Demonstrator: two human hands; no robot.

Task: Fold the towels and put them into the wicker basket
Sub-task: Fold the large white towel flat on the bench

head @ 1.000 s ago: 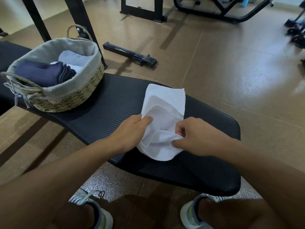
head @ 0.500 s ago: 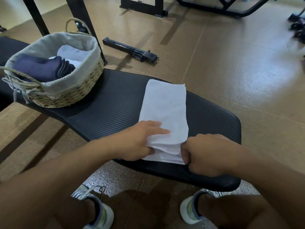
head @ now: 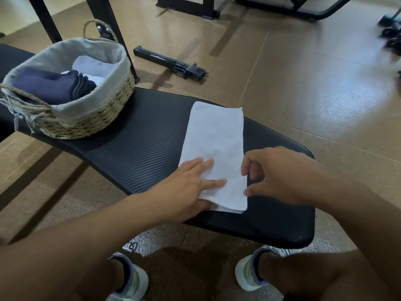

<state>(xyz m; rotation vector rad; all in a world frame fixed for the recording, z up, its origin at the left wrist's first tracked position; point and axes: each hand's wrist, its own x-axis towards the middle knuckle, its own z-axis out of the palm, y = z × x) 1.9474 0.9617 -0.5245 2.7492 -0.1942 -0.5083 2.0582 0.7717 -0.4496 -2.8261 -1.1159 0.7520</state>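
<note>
- A white towel, folded into a long narrow rectangle, lies flat on the black ribbed padded bench, towards its right end, running from the far edge to the near edge.
- The left hand rests flat on the near left part of the towel, fingers straight and spread, pressing the cloth down; its thumb lies at the towel's near edge.
- The right hand is at the towel's near right edge, fingers loosely curled, fingertips touching or just beside the cloth; it grasps nothing that can be seen.
- A round wicker basket with a grey fabric liner and rope handles stands on the left part of the bench, well apart from the towel.
- Inside the basket lie a folded dark navy towel on the left and a folded white towel on the far right side.
- A black metal bar lies on the brown floor beyond the bench.
</note>
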